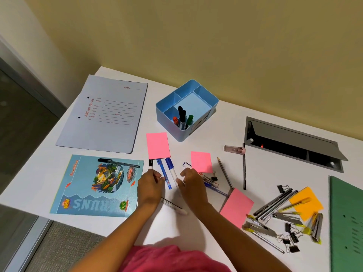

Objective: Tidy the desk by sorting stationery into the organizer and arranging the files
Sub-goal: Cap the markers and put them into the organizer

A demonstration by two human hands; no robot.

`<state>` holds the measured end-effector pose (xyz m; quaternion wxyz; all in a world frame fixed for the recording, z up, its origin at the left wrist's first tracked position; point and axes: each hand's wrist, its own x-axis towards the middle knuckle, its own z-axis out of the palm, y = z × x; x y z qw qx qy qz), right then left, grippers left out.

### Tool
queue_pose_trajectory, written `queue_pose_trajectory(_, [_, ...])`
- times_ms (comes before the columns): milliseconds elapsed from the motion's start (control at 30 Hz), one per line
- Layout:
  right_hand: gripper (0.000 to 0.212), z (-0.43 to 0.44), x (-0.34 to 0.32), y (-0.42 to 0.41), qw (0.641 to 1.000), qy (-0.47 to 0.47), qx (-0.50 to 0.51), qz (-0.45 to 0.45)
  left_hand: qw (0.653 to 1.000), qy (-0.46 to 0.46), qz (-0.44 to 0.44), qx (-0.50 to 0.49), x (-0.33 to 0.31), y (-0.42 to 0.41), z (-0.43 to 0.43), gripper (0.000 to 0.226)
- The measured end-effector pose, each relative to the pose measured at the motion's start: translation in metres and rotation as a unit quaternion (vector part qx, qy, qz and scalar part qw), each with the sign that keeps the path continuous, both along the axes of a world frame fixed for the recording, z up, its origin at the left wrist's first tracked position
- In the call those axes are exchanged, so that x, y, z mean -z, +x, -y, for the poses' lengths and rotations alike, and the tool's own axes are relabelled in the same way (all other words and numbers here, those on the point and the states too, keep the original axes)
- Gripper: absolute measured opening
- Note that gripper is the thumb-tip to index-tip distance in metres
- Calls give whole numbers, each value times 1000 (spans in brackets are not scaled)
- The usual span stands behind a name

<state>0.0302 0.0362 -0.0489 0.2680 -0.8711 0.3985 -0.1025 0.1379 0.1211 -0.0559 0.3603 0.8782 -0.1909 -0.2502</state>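
A black-capped marker (150,163) is held in the curled left hand (150,186); a blue-capped marker (171,169) is pinched by the right hand (193,185), near a pink sticky note (158,145)

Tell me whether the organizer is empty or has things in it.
Partly filled. The organizer holds markers standing in its near compartment; the other compartments look bare.

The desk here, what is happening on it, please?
Somebody is tidying the desk. The left hand grips a black-capped marker; the right hand pinches a blue-capped marker. The blue organizer holds only a few markers. Pencils, clips and pink notes lie loose around.
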Motion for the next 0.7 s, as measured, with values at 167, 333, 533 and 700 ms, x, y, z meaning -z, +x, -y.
queue_pose_trajectory(167, [22,0,2,-3,998,-3,-16,-62,1000,-23,1,-9,-3,1,-5,4])
queue_pose_trajectory(333, [19,15,3,-3,992,-40,-66,-96,999,-38,15,-21,-4,1,-5,4])
queue_pose_trajectory(533, [35,16,14,-3,990,-34,-94,-101,998,-16,44,-40,-8,5,-7,3])
queue_pose_trajectory(700, [27,23,9,-3,993,-112,-42,-20,998,-29,19,-56,-8,20,-11,3])
